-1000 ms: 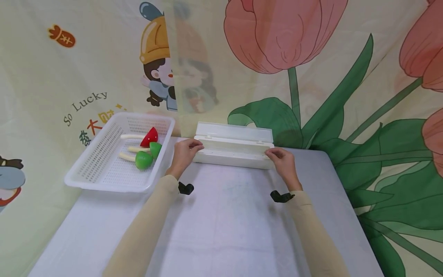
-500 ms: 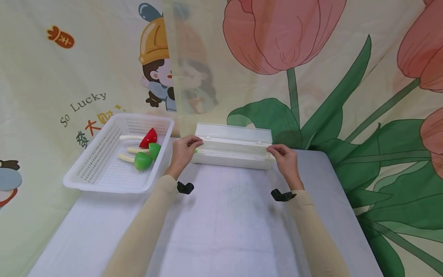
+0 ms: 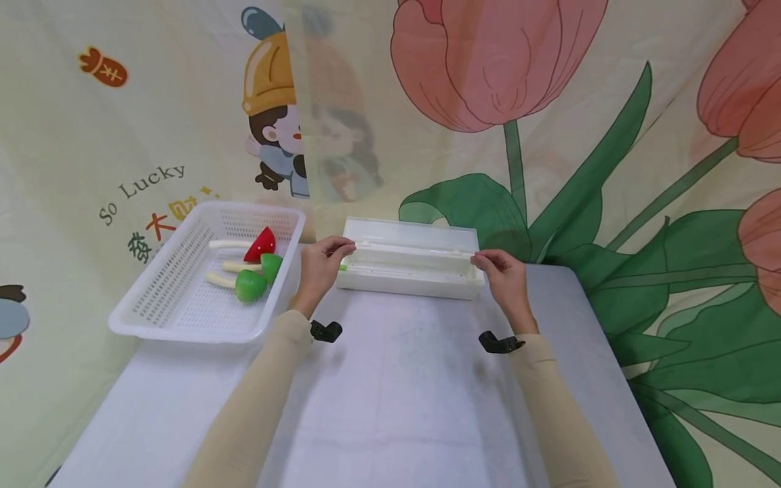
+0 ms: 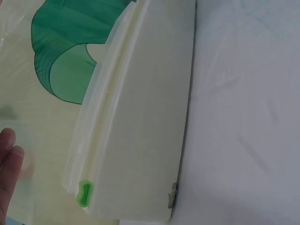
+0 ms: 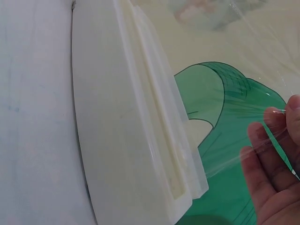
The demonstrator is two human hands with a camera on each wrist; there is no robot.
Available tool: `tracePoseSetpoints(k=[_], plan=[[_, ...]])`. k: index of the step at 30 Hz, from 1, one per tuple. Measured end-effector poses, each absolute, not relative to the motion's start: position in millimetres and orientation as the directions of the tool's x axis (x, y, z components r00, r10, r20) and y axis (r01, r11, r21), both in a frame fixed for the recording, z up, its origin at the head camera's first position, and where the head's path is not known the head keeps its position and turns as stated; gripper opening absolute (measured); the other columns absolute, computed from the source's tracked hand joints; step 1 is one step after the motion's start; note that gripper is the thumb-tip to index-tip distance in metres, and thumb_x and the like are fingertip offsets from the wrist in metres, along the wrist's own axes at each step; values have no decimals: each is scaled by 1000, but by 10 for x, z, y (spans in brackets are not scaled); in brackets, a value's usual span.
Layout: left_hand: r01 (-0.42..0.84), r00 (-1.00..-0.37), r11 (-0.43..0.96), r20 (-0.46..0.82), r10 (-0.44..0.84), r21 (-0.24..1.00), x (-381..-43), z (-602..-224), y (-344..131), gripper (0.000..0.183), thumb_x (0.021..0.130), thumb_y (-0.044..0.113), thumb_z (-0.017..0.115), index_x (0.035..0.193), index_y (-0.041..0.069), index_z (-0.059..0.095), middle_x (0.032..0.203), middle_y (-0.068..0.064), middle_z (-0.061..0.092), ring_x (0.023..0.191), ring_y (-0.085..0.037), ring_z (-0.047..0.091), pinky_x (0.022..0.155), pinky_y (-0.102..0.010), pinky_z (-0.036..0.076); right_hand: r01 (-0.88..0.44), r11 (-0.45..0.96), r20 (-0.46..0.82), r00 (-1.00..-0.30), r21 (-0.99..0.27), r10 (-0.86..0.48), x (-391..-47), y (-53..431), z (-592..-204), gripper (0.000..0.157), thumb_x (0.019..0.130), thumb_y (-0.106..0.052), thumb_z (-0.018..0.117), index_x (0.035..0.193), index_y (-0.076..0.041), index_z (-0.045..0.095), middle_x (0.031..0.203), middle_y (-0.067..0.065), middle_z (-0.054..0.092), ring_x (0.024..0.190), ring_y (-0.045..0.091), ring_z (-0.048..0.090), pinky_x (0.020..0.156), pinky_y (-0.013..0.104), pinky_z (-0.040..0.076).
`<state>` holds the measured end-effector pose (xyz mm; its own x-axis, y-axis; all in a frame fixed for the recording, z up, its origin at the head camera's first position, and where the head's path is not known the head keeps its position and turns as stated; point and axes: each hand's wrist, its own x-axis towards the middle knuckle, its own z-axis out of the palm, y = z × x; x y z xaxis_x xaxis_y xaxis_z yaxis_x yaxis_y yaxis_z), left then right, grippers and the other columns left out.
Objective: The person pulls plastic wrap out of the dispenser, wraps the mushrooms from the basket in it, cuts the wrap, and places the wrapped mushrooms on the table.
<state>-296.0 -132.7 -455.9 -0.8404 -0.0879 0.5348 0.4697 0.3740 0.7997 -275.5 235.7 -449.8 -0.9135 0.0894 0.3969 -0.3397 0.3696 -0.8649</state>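
The table has a white cloth. On its left stands a white basket with holes in its walls. At the far middle lies a long white box, its lid raised at the far side. Clear film stretches above the box; the left hand pinches it near the left end, the right hand near the right end. In the basket rest one red-headed toy and two green-headed toys. A small green piece sits on the box's left end.

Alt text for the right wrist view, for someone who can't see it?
The right hand pinches clear film stretched beside a long white box, which rests on a white cloth; behind is a backdrop printed with green leaves.
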Motion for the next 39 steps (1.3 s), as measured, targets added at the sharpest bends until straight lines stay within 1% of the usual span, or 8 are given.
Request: tracePoseSetpoints(k=[4, 11, 19, 24, 29, 39], plan=[[479, -837, 376, 542, -77, 793, -2953, -4563, -1334, 12, 92, 11, 76, 98, 1, 78, 93, -14, 78, 84, -27, 76, 73, -10, 53, -347, 370, 402, -912, -862, 82, -2747, 2358, -4491, 24, 102, -20, 65, 111, 1, 73, 108, 22, 74, 93, 0, 68, 87, 16, 55], [476, -839, 386, 540, -72, 791, -2925, -4516, -1336, 13, 93, 14, 75, 99, 2, 78, 94, -13, 79, 86, -26, 76, 75, -12, 54, -357, 377, 418, -904, -855, 92, -2748, 2351, -4459, 24, 102, -19, 65, 110, 2, 73, 107, 19, 75, 93, 1, 69, 88, 16, 55], [465, -842, 413, 535, -67, 783, -2907, -4436, -1330, 14, 94, 13, 74, 101, 2, 77, 97, -13, 79, 89, -26, 77, 80, -20, 59, -345, 369, 406, -908, -863, 99, -2726, 2335, -4364, 21, 103, -12, 62, 112, 5, 72, 110, 25, 73, 95, 5, 69, 88, 14, 54], [474, -839, 419, 541, -53, 775, -2911, -4408, -1334, 15, 94, 14, 73, 102, 2, 78, 98, -13, 79, 90, -25, 77, 82, -22, 59, -359, 384, 422, -902, -851, 90, -2583, 2259, -4153, 19, 102, -6, 62, 111, 9, 70, 108, 28, 72, 93, 7, 70, 88, 15, 55], [500, -819, 429, 572, -50, 753, -2900, -4368, -1334, 14, 94, 14, 74, 101, 3, 78, 96, -12, 79, 88, -24, 77, 81, -22, 59, -370, 402, 435, -896, -838, 84, -2512, 2221, -4046, 19, 102, -6, 62, 110, 10, 70, 106, 27, 72, 92, 5, 68, 87, 13, 53], [527, -798, 458, 603, -24, 716, -2896, -4297, -1334, 14, 93, 14, 74, 102, 3, 79, 98, -12, 79, 88, -23, 76, 84, -21, 58, -408, 379, 477, -872, -830, 105, -2524, 2226, -4021, 19, 102, -4, 62, 109, 11, 69, 106, 30, 71, 91, 5, 67, 86, 12, 53]])
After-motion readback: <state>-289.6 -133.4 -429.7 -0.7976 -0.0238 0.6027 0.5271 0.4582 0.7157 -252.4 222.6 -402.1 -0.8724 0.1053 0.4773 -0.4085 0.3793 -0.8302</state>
